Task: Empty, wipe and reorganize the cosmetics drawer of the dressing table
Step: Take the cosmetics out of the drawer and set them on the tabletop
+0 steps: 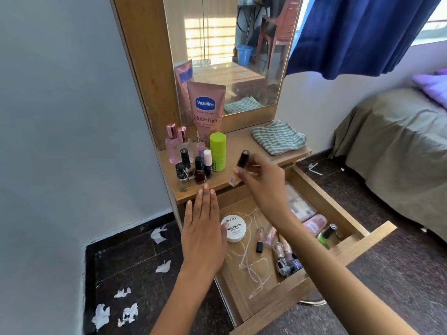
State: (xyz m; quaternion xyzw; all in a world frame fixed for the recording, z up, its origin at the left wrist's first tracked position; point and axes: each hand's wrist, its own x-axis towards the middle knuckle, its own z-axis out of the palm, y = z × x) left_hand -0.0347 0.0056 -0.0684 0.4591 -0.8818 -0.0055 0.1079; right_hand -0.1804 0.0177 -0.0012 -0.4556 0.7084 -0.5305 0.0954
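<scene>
- Head view: the emptying step is in hand. The drawer [314, 189] stands pulled out below the desk [242, 146], and many cosmetics are not yet out of it.
- The right hand [261, 177] is raised over the desk's front edge, fingers pinching a dark tube [243, 158] and, it seems, a small pale bottle [232, 178] under it.
- The left hand [204, 228] is released, fingers straight, hovering flat at the drawer's left edge, just beside a white round tin [233, 228].
- A cluster of bottles [193, 160] already stands at the desk's left corner; a striped cloth [278, 139] lies folded at the right rear corner.
- Left in the drawer: the tin, a green bottle [326, 234], and small bottles [285, 257] along the right side.
- Next, I judge, the held items need setting upright near the cluster without toppling it.
</scene>
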